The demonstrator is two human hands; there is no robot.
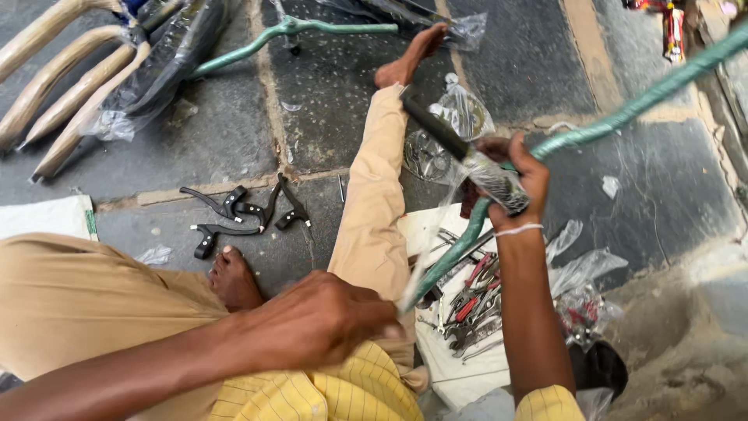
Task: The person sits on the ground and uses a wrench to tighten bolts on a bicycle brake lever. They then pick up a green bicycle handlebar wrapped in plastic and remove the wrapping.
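Green handlebar (623,117) gripped: right hand (518,175) | left hand (327,320) pinches wrap (425,257) | floor (327,117) open

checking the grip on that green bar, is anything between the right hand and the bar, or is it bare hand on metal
Not bare. The right hand closes over clear plastic wrap sleeved around the green handlebar, so the wrap lies between palm and metal. The left hand pinches a strip of that wrap; its own leg lies between it and the bar.
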